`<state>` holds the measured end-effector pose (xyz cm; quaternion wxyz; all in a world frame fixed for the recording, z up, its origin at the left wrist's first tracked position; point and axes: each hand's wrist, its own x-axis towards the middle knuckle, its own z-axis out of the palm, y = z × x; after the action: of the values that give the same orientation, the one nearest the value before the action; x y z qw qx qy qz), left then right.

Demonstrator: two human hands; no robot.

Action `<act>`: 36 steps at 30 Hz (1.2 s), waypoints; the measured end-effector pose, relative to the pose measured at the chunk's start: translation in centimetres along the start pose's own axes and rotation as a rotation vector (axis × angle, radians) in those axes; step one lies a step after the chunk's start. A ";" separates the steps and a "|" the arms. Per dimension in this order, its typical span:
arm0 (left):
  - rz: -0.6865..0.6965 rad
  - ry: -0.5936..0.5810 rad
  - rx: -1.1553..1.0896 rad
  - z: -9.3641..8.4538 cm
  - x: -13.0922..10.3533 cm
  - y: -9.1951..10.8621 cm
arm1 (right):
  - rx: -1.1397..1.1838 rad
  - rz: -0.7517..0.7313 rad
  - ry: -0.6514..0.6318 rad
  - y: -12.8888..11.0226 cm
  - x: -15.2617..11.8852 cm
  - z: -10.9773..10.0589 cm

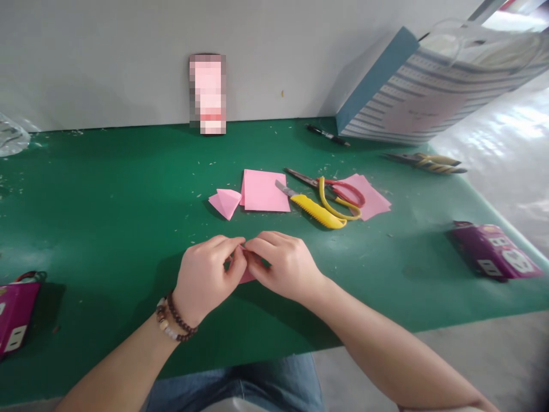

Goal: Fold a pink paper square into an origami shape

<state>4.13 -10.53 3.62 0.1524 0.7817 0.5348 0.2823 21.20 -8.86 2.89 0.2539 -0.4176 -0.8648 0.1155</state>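
Observation:
My left hand (pixel 212 266), with beaded bracelets at its wrist, pinches a small piece of pink paper (pixel 247 276) between thumb and fingers. From the other side my right hand (pixel 281 260) grips the same paper, the fingertips of both hands nearly meeting. Most of that paper is hidden behind my fingers. Just beyond my hands lie a folded pink paper shape (pixel 226 202) and a stack of square pink paper (pixel 266 191). A yellow utility knife (pixel 317 210) rests with its blade tip over the stack's right edge. Scissors with red and yellow handles (pixel 338 191) lie beside it.
More pink sheets (pixel 373 197) lie under the scissors' handles. Farther back are a black pen (pixel 328 135), pliers (pixel 429 162) and a striped paper bag (pixel 398 109). A phone (pixel 208 94) leans on the wall. Purple boxes stand at right (pixel 495 249) and left (pixel 17 315) on the green table (pixel 128 183).

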 end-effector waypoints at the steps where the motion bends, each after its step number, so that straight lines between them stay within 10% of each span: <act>1: 0.000 -0.007 0.013 0.0 0.0 0.0 | 0.000 -0.001 -0.006 0.0 0.0 0.0; 24: -0.130 -0.051 -0.175 -0.4 0.2 0.4 | 0.089 -0.037 -0.062 -0.1 -0.1 0.3; 36: -0.623 -0.279 -1.055 -0.8 1.1 -0.2 | 0.492 0.245 -0.058 -0.2 0.7 -1.6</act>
<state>3.76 -9.51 4.41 0.6613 0.4380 0.5013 0.3458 21.57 -8.43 4.59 0.3069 -0.4412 -0.7607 0.3641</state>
